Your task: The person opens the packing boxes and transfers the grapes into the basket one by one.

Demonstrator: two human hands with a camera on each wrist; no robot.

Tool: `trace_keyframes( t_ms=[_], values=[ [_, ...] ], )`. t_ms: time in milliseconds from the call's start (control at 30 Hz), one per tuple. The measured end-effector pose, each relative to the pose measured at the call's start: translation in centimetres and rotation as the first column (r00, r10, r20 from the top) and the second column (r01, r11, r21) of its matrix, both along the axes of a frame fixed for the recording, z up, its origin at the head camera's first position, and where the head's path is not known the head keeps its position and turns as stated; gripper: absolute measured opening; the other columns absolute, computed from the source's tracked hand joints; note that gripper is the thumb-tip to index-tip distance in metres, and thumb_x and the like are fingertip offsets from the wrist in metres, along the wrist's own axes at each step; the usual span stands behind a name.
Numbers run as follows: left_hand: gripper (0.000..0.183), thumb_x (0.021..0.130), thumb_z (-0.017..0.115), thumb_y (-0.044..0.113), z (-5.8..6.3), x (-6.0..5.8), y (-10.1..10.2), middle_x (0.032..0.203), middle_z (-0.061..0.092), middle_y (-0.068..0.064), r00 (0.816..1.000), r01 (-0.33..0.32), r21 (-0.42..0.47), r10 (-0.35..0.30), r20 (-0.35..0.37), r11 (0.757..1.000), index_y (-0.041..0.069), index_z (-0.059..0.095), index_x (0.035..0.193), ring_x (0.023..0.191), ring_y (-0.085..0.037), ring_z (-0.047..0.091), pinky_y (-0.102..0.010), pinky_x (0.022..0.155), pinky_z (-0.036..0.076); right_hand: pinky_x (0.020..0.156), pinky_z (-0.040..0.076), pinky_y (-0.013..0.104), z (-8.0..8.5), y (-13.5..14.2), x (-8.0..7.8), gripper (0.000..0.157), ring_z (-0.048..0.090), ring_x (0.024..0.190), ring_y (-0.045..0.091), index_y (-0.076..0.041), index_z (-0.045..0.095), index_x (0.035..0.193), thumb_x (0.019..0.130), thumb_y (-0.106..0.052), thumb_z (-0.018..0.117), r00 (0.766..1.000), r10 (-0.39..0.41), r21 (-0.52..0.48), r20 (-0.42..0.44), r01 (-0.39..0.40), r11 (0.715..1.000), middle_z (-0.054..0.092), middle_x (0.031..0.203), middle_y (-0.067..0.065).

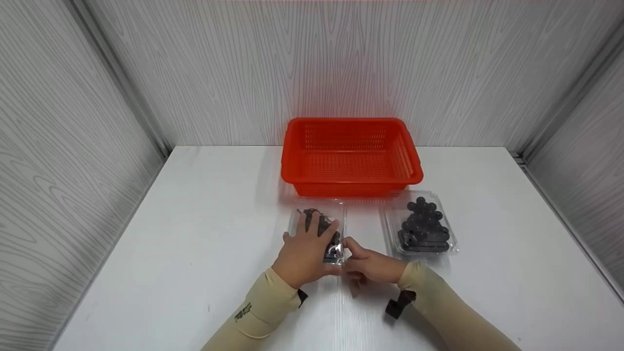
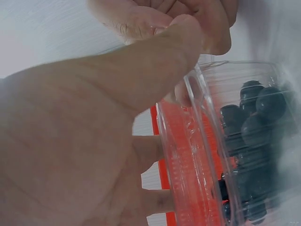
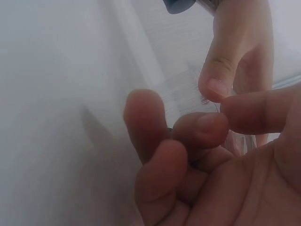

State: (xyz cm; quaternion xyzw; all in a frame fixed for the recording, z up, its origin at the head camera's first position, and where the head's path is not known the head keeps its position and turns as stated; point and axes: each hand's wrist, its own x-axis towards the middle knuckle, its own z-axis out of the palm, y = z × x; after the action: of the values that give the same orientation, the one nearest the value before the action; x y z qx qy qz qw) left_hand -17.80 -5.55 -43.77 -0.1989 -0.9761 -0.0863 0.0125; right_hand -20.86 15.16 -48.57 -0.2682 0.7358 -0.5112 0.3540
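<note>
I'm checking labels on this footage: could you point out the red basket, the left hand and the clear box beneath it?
Red basket (image 1: 352,183): head view, on its front rim.
Left hand (image 1: 304,251): head view, on its back.
Clear box (image 1: 335,208): head view, on bare plastic near its far right corner.

Bare right hand (image 3: 230,174): fingers curled, thumb close to index fingertip
Bare left hand (image 3: 242,40): thumb angled down beside right thumb
Clear plastic container (image 3: 240,142): mostly hidden behind fingers
White tabletop (image 3: 51,117): at left, shadowed
</note>
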Motion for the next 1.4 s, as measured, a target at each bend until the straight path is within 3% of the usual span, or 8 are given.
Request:
trace_keyframes(
  t_ms=[433,633,833,1033,1400],
  values=[
    [0.101,0.076,0.082,0.066,-0.1,-0.2,0.5,0.156,0.043,-0.029,1.000,-0.004,-0.023,0.003,-0.027,1.000,0.020,0.046,0.158,0.141,-0.057,0.040,-0.075,0.088,0.050,0.055,0.044,0.029,-0.2,0.1,0.0,0.025,0.062,0.057,0.021,-0.012,0.031,0.125,0.103,-0.009,0.045,0.998,-0.039,-0.041,0.058,0.041,0.998,0.052,0.063,0.009],
    [0.100,0.075,0.085,0.062,0.1,0.0,0.7,0.156,0.042,-0.029,1.000,0.000,-0.009,0.001,0.006,1.000,0.021,0.047,0.157,0.141,-0.057,0.040,-0.075,0.093,0.047,0.056,0.045,0.030,-0.4,0.2,0.3,0.025,0.060,0.057,0.021,-0.010,0.029,0.122,0.102,-0.007,0.044,0.997,-0.045,-0.049,0.061,0.049,0.998,0.047,0.062,0.007],
    [0.098,0.074,0.087,0.058,0.5,0.2,0.9,0.152,0.046,-0.030,1.000,-0.025,-0.020,0.025,0.003,0.999,0.017,0.049,0.155,0.137,-0.057,0.044,-0.076,0.092,0.048,0.056,0.045,0.030,-0.4,-0.1,0.3,0.028,0.058,0.057,0.022,-0.007,0.029,0.124,0.101,-0.004,0.044,0.998,-0.042,-0.069,0.045,0.045,0.997,0.040,0.064,0.003],
    [0.091,0.070,0.091,0.055,1.1,0.3,1.1,0.139,0.054,-0.030,0.998,-0.022,0.009,0.023,-0.053,1.000,0.006,0.057,0.139,0.129,-0.054,0.049,-0.075,0.084,0.051,0.054,0.045,0.029,0.0,-0.1,0.0,0.032,0.060,0.056,0.021,-0.008,0.030,0.129,0.102,-0.009,0.047,0.999,-0.039,-0.028,0.020,0.039,0.999,0.051,0.062,0.007],
    [0.088,0.071,0.090,0.054,1.1,0.8,1.3,0.139,0.056,-0.029,0.999,-0.028,-0.035,0.027,-0.030,0.999,0.012,0.055,0.139,0.127,-0.054,0.052,-0.075,0.086,0.050,0.055,0.046,0.028,0.0,0.0,0.4,0.033,0.057,0.055,0.019,-0.009,0.031,0.129,0.101,-0.007,0.048,1.000,-0.018,-0.025,-0.003,0.018,1.000,0.048,0.062,0.004]
  ],
)
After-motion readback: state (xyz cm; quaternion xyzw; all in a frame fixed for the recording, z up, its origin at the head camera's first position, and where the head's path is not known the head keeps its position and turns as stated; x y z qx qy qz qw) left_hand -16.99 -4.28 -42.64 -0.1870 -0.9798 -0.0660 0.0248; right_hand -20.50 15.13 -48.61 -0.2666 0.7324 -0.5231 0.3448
